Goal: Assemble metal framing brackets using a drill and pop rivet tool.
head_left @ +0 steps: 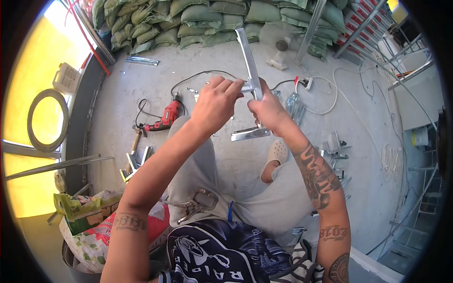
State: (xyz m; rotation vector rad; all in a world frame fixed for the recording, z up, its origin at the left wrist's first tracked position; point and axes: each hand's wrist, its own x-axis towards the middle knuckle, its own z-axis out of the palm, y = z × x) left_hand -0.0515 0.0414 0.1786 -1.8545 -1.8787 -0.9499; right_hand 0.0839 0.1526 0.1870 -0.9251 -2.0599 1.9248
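Note:
Both my hands are raised over the floor in front of my knees, working on a bent piece of galvanized metal channel [247, 52]. Its long arm points away from me, and a shorter foot lies crosswise at the near end. My right hand [272, 112] wraps round the middle of the channel. My left hand [218, 104] is closed on a short metal piece that sticks out from the channel's left side; my fingers partly cover it. A metal locking clamp [203, 200] rests on my lap.
A red corded drill [167, 117], a hammer [136, 140] and metal brackets [136, 162] lie on the left. Further brackets [335, 144], a power strip [307, 84] and white cable are on the right. Green sacks [200, 19] and a small fan [282, 45] stand ahead.

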